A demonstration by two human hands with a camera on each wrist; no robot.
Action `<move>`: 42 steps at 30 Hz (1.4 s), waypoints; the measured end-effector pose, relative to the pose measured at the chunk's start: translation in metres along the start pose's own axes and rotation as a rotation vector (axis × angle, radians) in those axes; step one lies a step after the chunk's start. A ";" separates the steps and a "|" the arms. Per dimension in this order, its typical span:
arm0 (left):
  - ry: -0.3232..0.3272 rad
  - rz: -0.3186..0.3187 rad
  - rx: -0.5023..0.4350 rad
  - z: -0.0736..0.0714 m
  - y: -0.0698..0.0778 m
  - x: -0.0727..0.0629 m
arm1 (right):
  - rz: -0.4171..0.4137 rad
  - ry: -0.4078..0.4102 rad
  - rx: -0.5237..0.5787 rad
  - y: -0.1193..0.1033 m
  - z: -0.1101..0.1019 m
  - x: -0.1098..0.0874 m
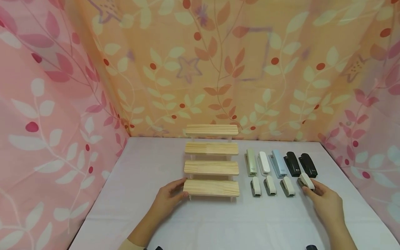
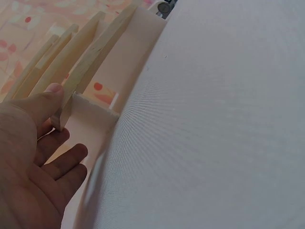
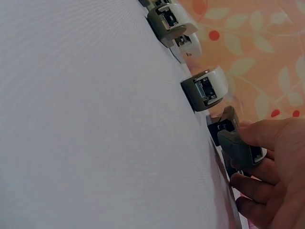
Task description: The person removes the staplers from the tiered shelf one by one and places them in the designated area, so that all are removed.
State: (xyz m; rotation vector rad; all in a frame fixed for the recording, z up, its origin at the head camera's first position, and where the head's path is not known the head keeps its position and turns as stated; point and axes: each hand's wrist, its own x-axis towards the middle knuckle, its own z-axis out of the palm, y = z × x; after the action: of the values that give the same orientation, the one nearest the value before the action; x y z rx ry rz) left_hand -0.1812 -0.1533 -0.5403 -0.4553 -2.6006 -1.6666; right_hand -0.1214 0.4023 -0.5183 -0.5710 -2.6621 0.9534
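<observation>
In the head view, a wooden step shelf [image 1: 210,188] with tiered planks stands at the middle of the table. My left hand [image 1: 168,198] pinches the left end of its lowest plank; in the left wrist view the thumb lies above the plank [image 2: 95,55] and fingers bend beneath it. Over on the right, my right hand [image 1: 328,203] grips a small white-and-grey stapler [image 1: 306,181] between thumb and fingers. Up close, the right wrist view shows the grey side of that stapler [image 3: 238,147], tilted. Similar small staplers [image 1: 287,186] sit in a row to its left.
Behind the small ones stands a row of longer staplers: green [image 1: 251,162], white [image 1: 264,163], light blue [image 1: 278,164] and two black ones [image 1: 308,165]. A white cloth covers the table [image 1: 125,194]. Patterned curtains [image 1: 218,69] enclose it at the back and both sides.
</observation>
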 end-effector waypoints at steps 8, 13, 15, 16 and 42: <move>-0.003 -0.002 -0.013 0.000 0.002 0.000 | 0.030 -0.046 -0.057 0.004 0.002 0.004; -0.006 0.001 -0.026 -0.001 0.002 0.001 | 0.036 -0.030 -0.060 0.005 0.004 0.005; -0.007 0.000 -0.031 -0.001 0.002 0.001 | 0.039 -0.026 -0.054 0.005 0.005 0.004; -0.008 0.000 -0.031 -0.001 0.002 0.001 | 0.039 -0.025 -0.056 0.005 0.005 0.004; -0.025 0.001 -0.015 -0.002 0.002 -0.003 | 0.052 -0.007 -0.096 0.006 0.017 -0.001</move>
State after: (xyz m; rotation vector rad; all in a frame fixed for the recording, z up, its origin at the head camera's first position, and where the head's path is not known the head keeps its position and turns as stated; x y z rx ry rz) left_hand -0.1786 -0.1549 -0.5379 -0.4812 -2.6061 -1.6924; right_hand -0.1249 0.3964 -0.5350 -0.6618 -2.7235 0.8462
